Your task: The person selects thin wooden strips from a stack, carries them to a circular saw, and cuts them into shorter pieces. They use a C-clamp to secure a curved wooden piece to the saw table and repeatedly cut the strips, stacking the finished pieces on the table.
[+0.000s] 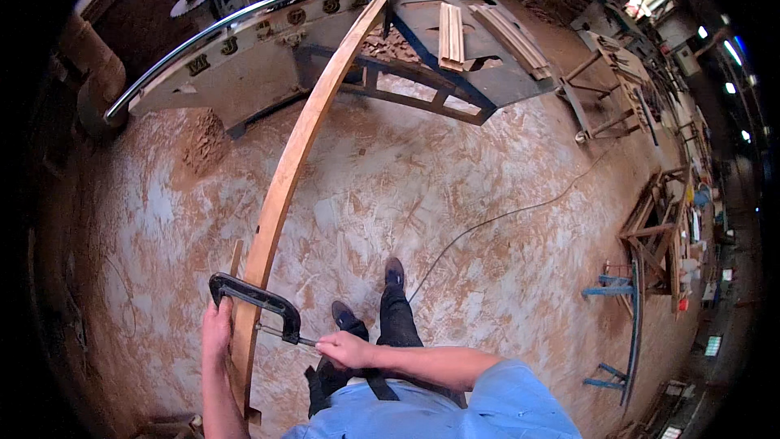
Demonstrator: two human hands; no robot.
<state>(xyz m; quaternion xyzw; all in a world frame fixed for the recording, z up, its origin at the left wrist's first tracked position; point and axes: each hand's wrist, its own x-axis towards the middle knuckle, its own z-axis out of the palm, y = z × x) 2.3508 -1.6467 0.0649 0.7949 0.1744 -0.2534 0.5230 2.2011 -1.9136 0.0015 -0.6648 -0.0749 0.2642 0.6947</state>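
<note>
Black clamp [253,292] straddles the beam [281,187] — left hand [217,332] grasping its frame [221,285], right hand [345,350] its handle [307,342] — cable [487,221] lying near the shoes [395,273].

On the grey metal bench [502,91], a shorter bundle [451,36] and a longer bundle [510,41] of wooden strips are laid, and the long board [309,122] is apparently propped at its far end. The floor [366,171] is streaked with sawdust [203,145] and crossed by a thin cable [505,213].

Left head-worn fisheye, facing down from above; blue shirt [520,394] close, dusty floor [382,203] farther.
</note>
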